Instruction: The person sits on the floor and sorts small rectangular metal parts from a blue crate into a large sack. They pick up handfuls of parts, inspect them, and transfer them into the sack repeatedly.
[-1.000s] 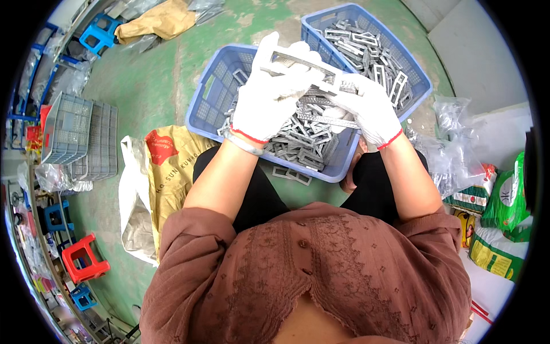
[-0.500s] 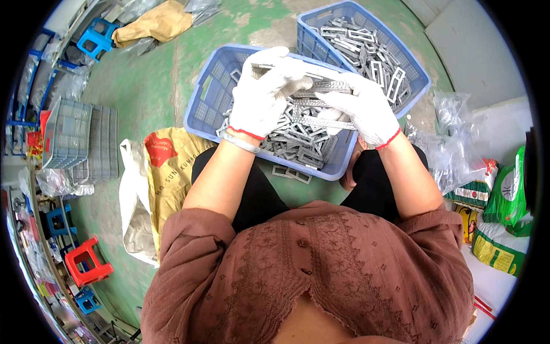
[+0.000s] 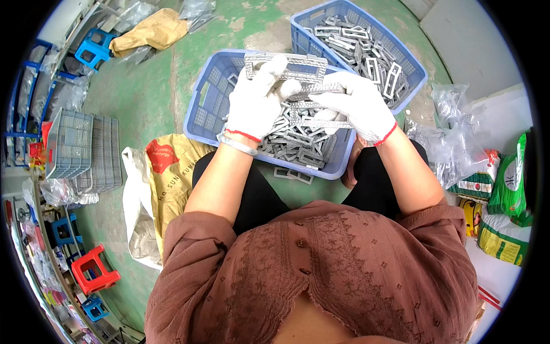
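White work gloves with red cuffs cover both my hands, which are raised over a blue plastic basket [image 3: 195, 123] between my knees. My left hand [image 3: 258, 103] grips a rectangular grey metal frame [image 3: 306, 59], its thumb across the near side and its open middle showing. In my right hand [image 3: 361, 106] are more metal frames [image 3: 322, 89], pinched between thumb and fingers with their ends pointing left; how many is unclear. Beneath both hands, a heap of similar loose frames [image 3: 292, 146] fills the basket's lower part.
Behind to the right stands a second blue basket [image 3: 419, 71] of frames. A yellow sack [image 3: 177, 166] lies left of my knee, and a frame [image 3: 293, 175] rests on the floor. Grey crates [image 3: 71, 143] and a red stool [image 3: 94, 269] are left; plastic bags [image 3: 452, 137] are right.
The frame in my left hand has tilted up so its broad face and opening show. My left fingers have shifted behind it. My right hand has moved slightly left, still holding its frames.
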Tool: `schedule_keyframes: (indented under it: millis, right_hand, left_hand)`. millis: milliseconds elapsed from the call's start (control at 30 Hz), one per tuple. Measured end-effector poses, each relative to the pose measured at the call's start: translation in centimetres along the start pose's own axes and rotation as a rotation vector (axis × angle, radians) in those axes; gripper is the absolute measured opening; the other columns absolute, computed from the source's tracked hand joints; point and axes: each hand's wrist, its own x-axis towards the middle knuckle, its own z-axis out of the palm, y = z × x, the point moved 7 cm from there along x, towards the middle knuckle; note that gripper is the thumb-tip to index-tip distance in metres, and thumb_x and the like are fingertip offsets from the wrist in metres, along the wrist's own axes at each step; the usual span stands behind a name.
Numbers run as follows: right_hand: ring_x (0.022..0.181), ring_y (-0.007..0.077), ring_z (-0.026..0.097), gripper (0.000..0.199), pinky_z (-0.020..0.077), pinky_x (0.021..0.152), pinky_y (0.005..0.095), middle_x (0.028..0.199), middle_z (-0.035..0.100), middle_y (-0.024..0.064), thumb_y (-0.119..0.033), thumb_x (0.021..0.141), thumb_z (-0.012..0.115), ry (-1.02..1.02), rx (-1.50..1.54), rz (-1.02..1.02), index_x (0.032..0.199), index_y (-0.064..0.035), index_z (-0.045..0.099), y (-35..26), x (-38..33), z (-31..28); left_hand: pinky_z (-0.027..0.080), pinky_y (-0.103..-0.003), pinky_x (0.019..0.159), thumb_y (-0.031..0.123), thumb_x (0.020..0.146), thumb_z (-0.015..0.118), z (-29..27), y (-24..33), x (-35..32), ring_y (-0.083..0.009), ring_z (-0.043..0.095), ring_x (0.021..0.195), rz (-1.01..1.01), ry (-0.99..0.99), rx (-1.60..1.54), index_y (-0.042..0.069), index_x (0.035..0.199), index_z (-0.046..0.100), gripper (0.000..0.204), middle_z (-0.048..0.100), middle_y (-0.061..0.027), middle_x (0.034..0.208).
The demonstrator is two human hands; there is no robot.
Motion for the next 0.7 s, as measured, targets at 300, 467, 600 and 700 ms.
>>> schedule_keyframes:
  millis: [300,467,600,700]
  right_hand:
    - [0.069,0.0137,0.067,0.025,0.0560,0.062,0.0254,0.095,0.070,0.0097,-0.006,0.089,0.068,0.027,0.150,0.109,0.111,0.0056,0.067,1.0,0.1,-0.8]
    - [0.073,0.0121,0.067,0.024,0.0556,0.064,0.0252,0.094,0.071,0.0097,-0.004,0.088,0.067,-0.001,0.132,0.069,0.110,0.0049,0.068,1.2,0.8,-1.5]
    - [0.078,0.0122,0.067,0.024,0.0558,0.067,0.0239,0.097,0.071,0.0100,-0.006,0.088,0.068,0.006,0.094,0.018,0.110,0.0037,0.069,0.3,1.4,-1.1]
    - [0.082,0.0125,0.067,0.027,0.0564,0.069,0.0244,0.101,0.071,0.0110,-0.008,0.088,0.070,0.004,0.078,0.030,0.111,0.0041,0.068,-1.0,0.7,0.3]
  left_hand:
    - [0.054,-0.030,0.074,0.010,0.091,0.067,0.3,1.0,0.0,-0.0171,0.061,0.083,-0.183,-0.002,-0.474,0.011,0.141,0.047,0.054,0.062,-0.0074,0.097]
    - [0.049,-0.035,0.064,0.041,0.100,0.058,0.1,2.0,0.2,-0.0208,0.056,0.075,-0.206,0.074,-0.490,0.017,0.122,0.057,0.032,0.061,-0.0061,0.092]
    - [0.056,-0.043,0.070,0.034,0.101,0.057,-1.4,6.4,-0.6,-0.0262,0.062,0.081,-0.155,0.064,-0.538,0.014,0.125,0.055,0.031,0.063,-0.0100,0.095]
    - [0.059,-0.052,0.082,0.028,0.102,0.056,-4.5,11.6,-2.7,-0.0300,0.066,0.093,-0.148,0.051,-0.583,0.012,0.137,0.050,0.039,0.065,-0.0125,0.099]
